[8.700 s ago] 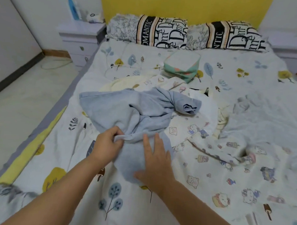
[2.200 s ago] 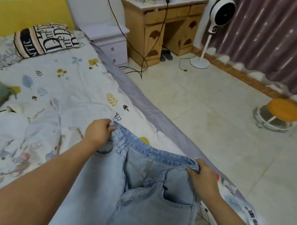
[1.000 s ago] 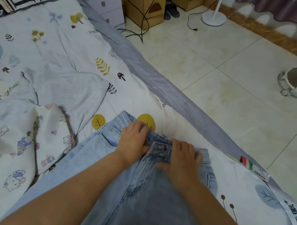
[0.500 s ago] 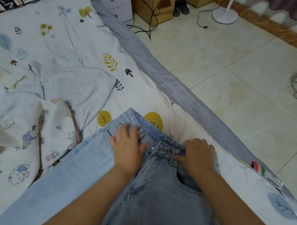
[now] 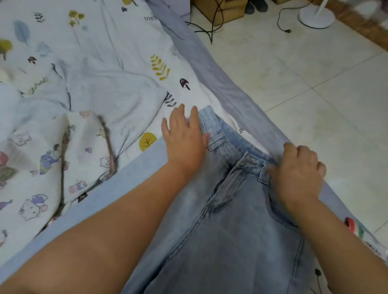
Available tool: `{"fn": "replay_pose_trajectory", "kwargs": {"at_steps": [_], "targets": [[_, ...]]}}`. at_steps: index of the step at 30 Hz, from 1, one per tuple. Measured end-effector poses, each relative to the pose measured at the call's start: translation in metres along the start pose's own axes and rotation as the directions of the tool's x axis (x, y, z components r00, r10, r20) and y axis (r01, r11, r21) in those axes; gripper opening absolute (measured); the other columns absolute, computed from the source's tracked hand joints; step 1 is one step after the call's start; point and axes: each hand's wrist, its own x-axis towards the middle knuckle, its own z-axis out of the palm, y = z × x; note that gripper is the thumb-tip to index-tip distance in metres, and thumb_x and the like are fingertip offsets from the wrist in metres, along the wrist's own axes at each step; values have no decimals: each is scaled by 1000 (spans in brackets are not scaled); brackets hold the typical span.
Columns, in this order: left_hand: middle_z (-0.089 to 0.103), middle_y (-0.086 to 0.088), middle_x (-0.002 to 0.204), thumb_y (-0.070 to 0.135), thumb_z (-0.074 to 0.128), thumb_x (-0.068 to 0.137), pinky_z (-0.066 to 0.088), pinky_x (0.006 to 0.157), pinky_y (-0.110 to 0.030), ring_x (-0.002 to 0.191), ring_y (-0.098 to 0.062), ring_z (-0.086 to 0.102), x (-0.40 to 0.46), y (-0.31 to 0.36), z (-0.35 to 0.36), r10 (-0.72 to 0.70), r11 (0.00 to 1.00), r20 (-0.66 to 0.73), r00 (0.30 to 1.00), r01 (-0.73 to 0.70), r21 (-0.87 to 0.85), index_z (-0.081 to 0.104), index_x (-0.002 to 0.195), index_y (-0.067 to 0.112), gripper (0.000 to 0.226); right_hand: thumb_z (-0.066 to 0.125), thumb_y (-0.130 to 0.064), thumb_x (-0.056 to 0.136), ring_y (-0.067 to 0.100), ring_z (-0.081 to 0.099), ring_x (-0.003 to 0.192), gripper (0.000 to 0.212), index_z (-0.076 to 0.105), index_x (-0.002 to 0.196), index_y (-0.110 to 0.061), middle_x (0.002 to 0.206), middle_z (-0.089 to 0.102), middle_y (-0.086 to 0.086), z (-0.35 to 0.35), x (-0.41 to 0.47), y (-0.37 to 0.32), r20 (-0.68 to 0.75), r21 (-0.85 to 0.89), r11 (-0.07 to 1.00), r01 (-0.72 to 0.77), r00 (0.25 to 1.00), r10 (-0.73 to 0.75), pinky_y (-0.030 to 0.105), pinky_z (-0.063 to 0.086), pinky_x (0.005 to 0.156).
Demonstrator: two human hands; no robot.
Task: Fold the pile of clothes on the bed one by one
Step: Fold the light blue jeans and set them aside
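Light blue jeans (image 5: pixel 229 226) lie spread on the bed near its right edge, waistband pointing away from me. My left hand (image 5: pixel 183 139) presses flat on the left part of the waistband, fingers straight and spread. My right hand (image 5: pixel 298 173) has its fingers curled over the right end of the waistband, by the belt loop. To the left lie a pale grey garment (image 5: pixel 106 92) and a white garment printed with cartoon animals (image 5: pixel 43 162), both crumpled.
The bed sheet (image 5: pixel 131 33) has a leaf and mushroom print, with a grey border (image 5: pixel 224 86) along the right edge. Beyond it is tiled floor (image 5: pixel 313 85) with a wooden desk base (image 5: pixel 217 5), black cables (image 5: pixel 212 25) and a white fan base (image 5: pixel 316 15).
Since half a second ago my hands have slid apart along the waistband, the left one up and left, the right one toward the bed's edge. The jeans lie flatter.
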Motion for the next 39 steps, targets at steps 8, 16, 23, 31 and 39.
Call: {"fn": "replay_pose_trajectory", "kwargs": {"at_steps": [8, 16, 23, 31, 39], "targets": [[7, -7, 158, 51, 32, 94, 6, 113, -56, 144, -31, 8, -139, -55, 28, 119, 962, 511, 852, -226, 153, 8, 147, 31, 62, 50, -52, 88, 34, 10, 144, 88, -3, 146, -13, 156, 6, 19, 58, -94, -47, 240, 25, 903, 428, 875, -421, 55, 15, 112], [53, -15, 124, 21, 43, 91, 33, 93, -37, 117, -31, 48, -151, -68, -18, 142, 988, 441, 886, -100, -117, 54, 121, 9, 34, 36, -45, 96, 28, 6, 145, 68, 7, 149, -13, 157, 6, 11, 41, -110, -65, 299, -102, 931, 350, 903, -307, 46, 16, 113], [64, -6, 108, 26, 26, 86, 38, 85, -33, 102, -26, 56, -257, -160, -92, -49, 991, 373, 927, 93, -101, 62, 106, 13, 42, 73, 1, 46, 43, 64, 66, 32, 67, 77, 6, 77, 65, 25, 5, -201, -138, 80, 107, 752, 651, 748, -659, 45, 55, 56], [56, -13, 120, 4, 44, 88, 41, 87, -38, 107, -33, 51, -387, -348, -147, -630, 776, 175, 756, 604, 184, 59, 115, 7, 31, 90, -10, 28, 30, 68, 66, 54, 72, 79, -4, 81, 70, 16, 33, -318, -224, 181, 194, 553, 810, 525, -832, 33, 56, 55], [16, -13, 155, 16, 40, 95, 27, 107, -47, 138, -36, 22, -420, -496, -155, -766, 641, 127, 631, 730, 236, 28, 144, 15, 50, 83, -1, 55, 39, 66, 89, 56, 66, 108, 4, 111, 64, 27, 57, -361, -319, 123, 179, 520, 835, 506, -854, 46, 56, 67]]}}
